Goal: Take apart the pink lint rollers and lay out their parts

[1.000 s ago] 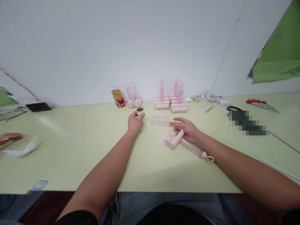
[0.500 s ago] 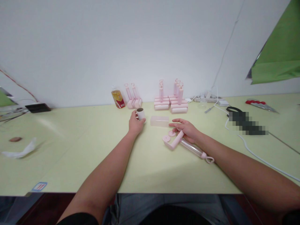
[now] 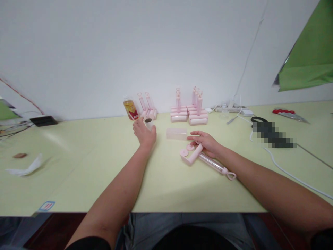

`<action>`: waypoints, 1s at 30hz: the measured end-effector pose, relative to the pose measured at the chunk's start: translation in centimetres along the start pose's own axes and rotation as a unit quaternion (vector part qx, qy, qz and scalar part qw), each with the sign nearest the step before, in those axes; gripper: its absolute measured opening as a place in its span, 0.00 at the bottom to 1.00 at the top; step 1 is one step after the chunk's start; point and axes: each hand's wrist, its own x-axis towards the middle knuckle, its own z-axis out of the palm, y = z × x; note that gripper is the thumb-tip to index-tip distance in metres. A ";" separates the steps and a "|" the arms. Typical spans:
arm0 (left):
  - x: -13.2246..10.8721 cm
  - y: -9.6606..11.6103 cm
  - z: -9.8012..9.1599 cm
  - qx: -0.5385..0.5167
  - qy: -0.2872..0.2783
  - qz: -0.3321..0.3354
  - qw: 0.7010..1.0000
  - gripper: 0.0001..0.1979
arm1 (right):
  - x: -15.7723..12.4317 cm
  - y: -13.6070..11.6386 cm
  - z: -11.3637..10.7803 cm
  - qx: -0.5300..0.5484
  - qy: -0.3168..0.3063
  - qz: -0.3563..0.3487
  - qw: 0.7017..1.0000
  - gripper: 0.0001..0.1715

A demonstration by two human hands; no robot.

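A white paper roll (image 3: 150, 125) with a brown core stands upright on the table, partly covered by my left hand (image 3: 144, 134). That hand has its thumb and fingers apart around the roll's near side. My right hand (image 3: 206, 143) rests with fingers stretched out beside a pink lint roller handle (image 3: 211, 162), whose roller frame (image 3: 192, 156) carries no roll. Two small pink discs (image 3: 184, 152) lie at the frame, one of them close under my right fingers. Between my hands lies a translucent pink cover (image 3: 177, 134).
Assembled pink lint rollers (image 3: 179, 117) stand along the wall, with more (image 3: 149, 113) next to a yellow-and-red bottle (image 3: 131, 110). On the right are a power strip (image 3: 230, 108), white cables, a black pixelated object (image 3: 273, 135) and a red-handled tool (image 3: 284, 112). White paper (image 3: 27, 169) lies left.
My left hand has loosened from the paper roll, its fingers spreading up and to the left; the roll stands slightly farther left. My right hand has stayed in place.
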 end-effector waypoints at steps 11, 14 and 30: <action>-3.1 2.2 1.7 0.042 -0.349 0.267 0.897 0.25 | -0.3 -0.4 0.5 -0.003 0.011 0.007 1.000 0.23; -2.8 1.7 1.7 0.082 -0.310 0.227 0.920 0.26 | -0.3 -0.4 0.5 -0.001 0.012 0.012 1.000 0.22; -5.8 7.3 -1.7 -0.007 -0.497 0.264 0.826 0.26 | 0.4 -0.8 -0.8 0.108 0.006 0.030 0.994 0.22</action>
